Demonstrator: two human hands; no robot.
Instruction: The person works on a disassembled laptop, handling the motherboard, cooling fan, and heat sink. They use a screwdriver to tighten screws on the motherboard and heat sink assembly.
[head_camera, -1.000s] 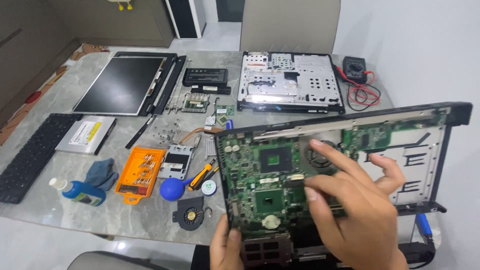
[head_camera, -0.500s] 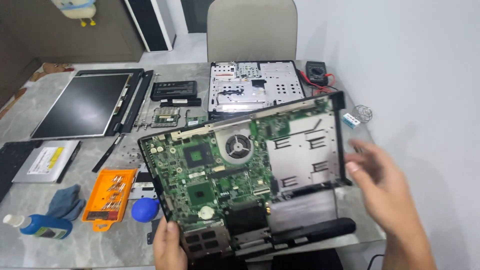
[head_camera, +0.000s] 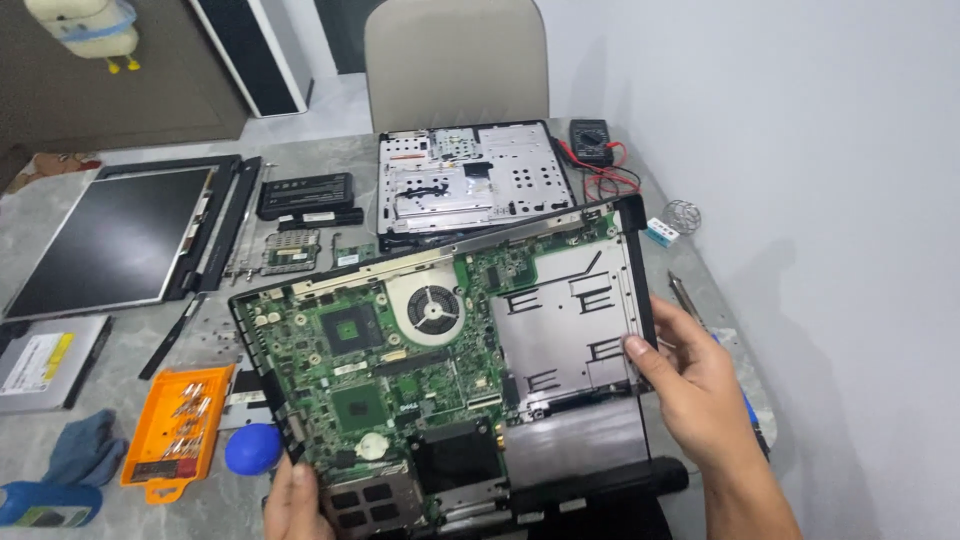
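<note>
Matt green circuit board (head_camera: 370, 370), shiny metal shield (head_camera: 570, 330)

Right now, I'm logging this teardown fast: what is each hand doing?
Left hand: closed on the near edge of the laptop base.
Right hand: gripping the base's right edge, thumb on top.

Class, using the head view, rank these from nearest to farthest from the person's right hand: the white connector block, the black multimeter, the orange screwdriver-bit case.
From the right hand:
1. White connector block, just above the hand near the table's right edge.
2. Black multimeter, farther back, at the far right of the table.
3. Orange screwdriver-bit case, across the table at the left front.
</note>
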